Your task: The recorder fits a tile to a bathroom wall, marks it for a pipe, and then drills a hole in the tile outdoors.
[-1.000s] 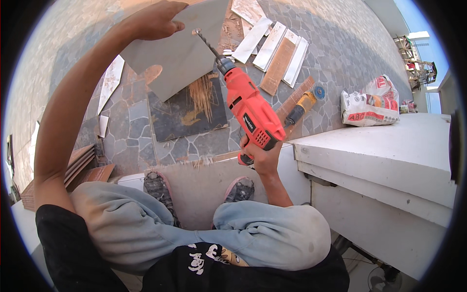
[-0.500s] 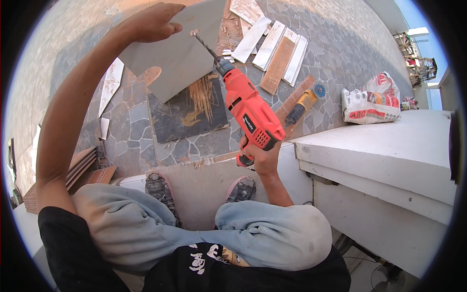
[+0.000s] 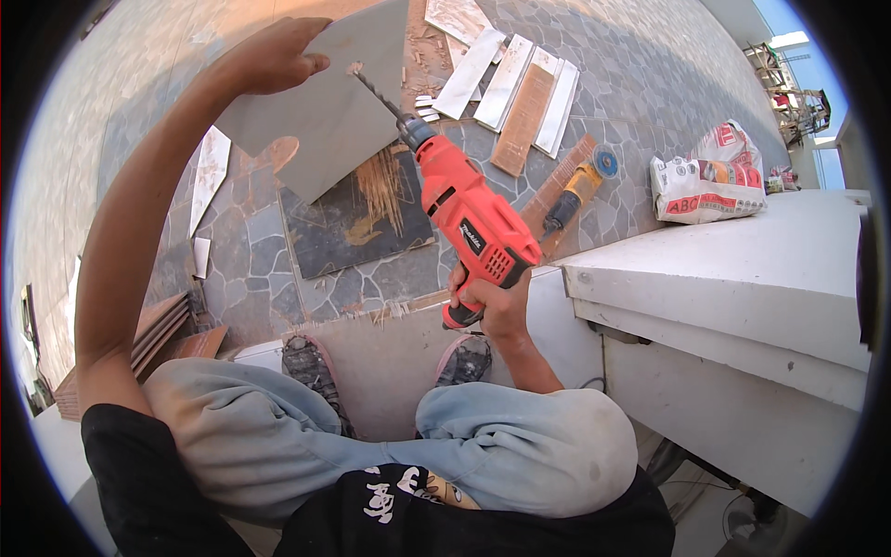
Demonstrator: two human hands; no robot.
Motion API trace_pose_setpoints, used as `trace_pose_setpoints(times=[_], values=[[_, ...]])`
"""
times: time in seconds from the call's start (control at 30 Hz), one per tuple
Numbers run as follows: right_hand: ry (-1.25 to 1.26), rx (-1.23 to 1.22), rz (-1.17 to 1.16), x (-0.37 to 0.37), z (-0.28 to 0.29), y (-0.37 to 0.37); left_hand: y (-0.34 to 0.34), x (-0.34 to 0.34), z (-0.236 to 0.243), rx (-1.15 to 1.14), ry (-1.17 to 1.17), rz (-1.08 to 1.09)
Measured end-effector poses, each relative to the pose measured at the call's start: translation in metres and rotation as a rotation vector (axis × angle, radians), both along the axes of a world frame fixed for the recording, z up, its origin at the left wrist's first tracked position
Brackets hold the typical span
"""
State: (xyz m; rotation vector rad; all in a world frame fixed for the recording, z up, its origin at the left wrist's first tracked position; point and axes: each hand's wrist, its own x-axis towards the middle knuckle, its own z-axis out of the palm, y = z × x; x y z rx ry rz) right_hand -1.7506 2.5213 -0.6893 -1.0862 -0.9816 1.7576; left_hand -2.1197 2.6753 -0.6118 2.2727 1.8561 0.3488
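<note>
My right hand (image 3: 502,308) is wrapped round the handle of a red power drill (image 3: 471,215). Its long spiral drill bit (image 3: 379,94) points up and left, the tip on a small pale spot of a large grey tile (image 3: 339,130). At the far left edge of that tile, my left hand (image 3: 274,58) grips it, thumb on the upper face and fingers partly hidden beyond the edge. The tile is tilted over a dark board (image 3: 320,227) with splintered tan streaks on it.
White and brown tile strips (image 3: 513,121) lie beyond the drill. A yellow angle grinder (image 3: 575,197) rests right of it. Cement-like bags (image 3: 710,186) stand by a white ledge (image 3: 715,260). Stacked brown tiles (image 3: 162,330) are at the left, beside my knee.
The tile and drill sit slightly farther left in the picture, and the surroundings have shifted a little too. The bit tip stays at the same spot on the tile; both grips are unchanged.
</note>
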Motion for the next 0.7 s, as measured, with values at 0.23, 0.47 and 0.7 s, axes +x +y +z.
trace_pose_setpoints(times=[0.23,0.47,0.7], values=[[-0.091,0.089,0.009,-0.003,0.003,0.006,-0.004,0.005,0.004,-0.05,-0.018,-0.012],[-0.301,0.324,0.006,0.002,-0.008,0.007,-0.002,0.001,0.003,-0.043,-0.041,-0.005],[-0.258,0.226,0.035,0.002,-0.008,0.007,-0.003,0.002,0.005,-0.059,-0.019,0.009]])
